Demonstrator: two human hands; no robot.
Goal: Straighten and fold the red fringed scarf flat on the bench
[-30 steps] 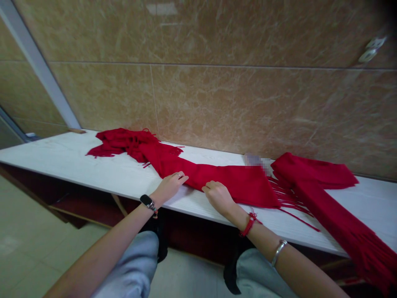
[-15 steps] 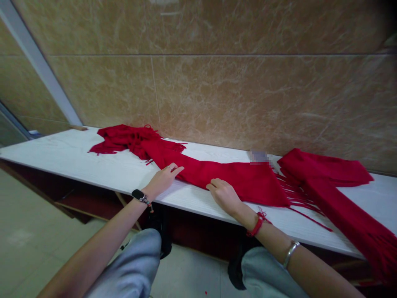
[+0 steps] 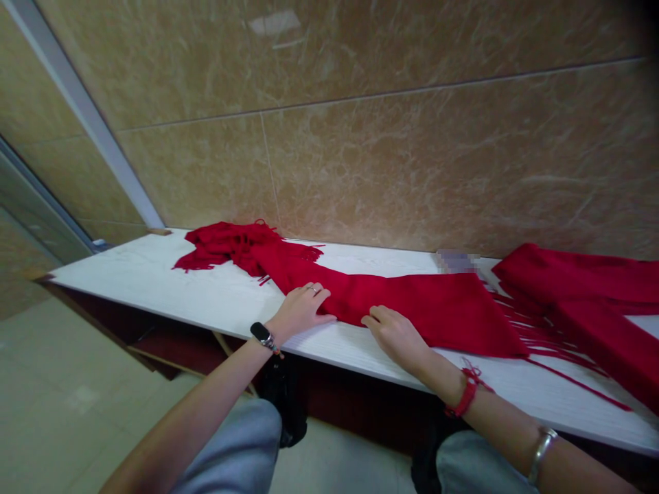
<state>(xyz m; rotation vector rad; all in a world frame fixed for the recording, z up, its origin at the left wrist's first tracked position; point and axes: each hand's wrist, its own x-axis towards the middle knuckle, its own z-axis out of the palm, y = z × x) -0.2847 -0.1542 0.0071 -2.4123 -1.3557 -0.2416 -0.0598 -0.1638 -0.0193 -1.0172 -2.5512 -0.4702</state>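
Note:
A red fringed scarf (image 3: pixel 443 312) lies lengthwise along the white tabletop, flat on the right and bunched on the left. My left hand (image 3: pixel 301 312) rests on its near edge, thumb and fingers apart. Further right, my right hand (image 3: pixel 396 336) has its fingers curled closed at the same edge, with the cloth at the fingertips. The fringe of the flat end spreads to the right, one long strand trailing over the table.
A second stretch of red cloth (image 3: pixel 581 281) lies folded on the right. Near the wall is a small blurred-out item (image 3: pixel 458 261). The white tabletop (image 3: pixel 134 274) backs onto a tan marbled wall (image 3: pixel 360 171), with dark open shelving (image 3: pixel 175 350) below.
The view has tilted and shifted, so everything appears further right and slightly lower. My left thumb and fingers have spread at the scarf's edge; my right hand stays at that edge.

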